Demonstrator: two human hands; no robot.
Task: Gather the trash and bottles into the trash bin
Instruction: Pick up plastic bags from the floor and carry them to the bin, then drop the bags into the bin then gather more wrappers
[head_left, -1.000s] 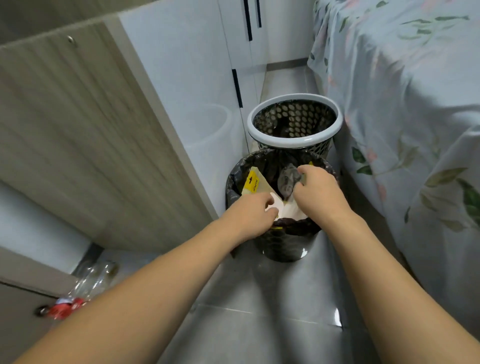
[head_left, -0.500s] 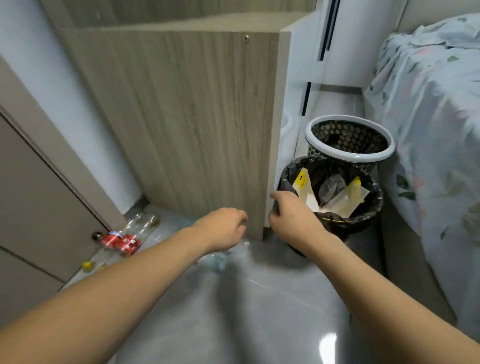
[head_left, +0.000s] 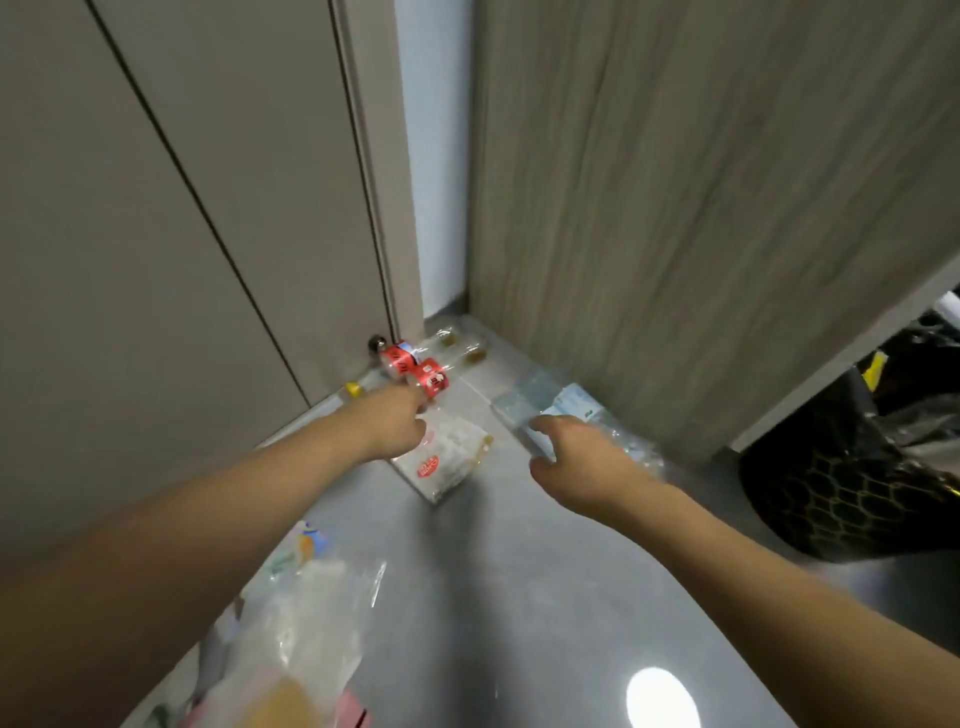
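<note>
Both arms reach out over the grey floor (head_left: 519, 597) toward the far corner, where a door (head_left: 182, 208) on the left meets a wood-grain cabinet (head_left: 701, 208) on the right. The left hand (head_left: 395, 428) hangs over the near end of two clear bottles with red labels (head_left: 415, 369) that lie side by side on the floor against the door; its fingers are curled downward, though whether they have closed on a bottle I cannot tell (the knuckles hide the tips). Just under and right of that hand lies a clear packet with a red round mark (head_left: 441, 462). The right hand (head_left: 582, 462) hovers with fingers spread apart over a crumpled clear wrapper with a white and blue label (head_left: 561, 405), which lies at the foot of the cabinet; contact is not clear. At the right edge stands the trash bin (head_left: 841, 499), dark with a honeycomb pattern and lined with a black bag, well apart from both hands. Near the bottom left, more clear plastic bags (head_left: 301, 623) lie blurred on the floor.
</note>
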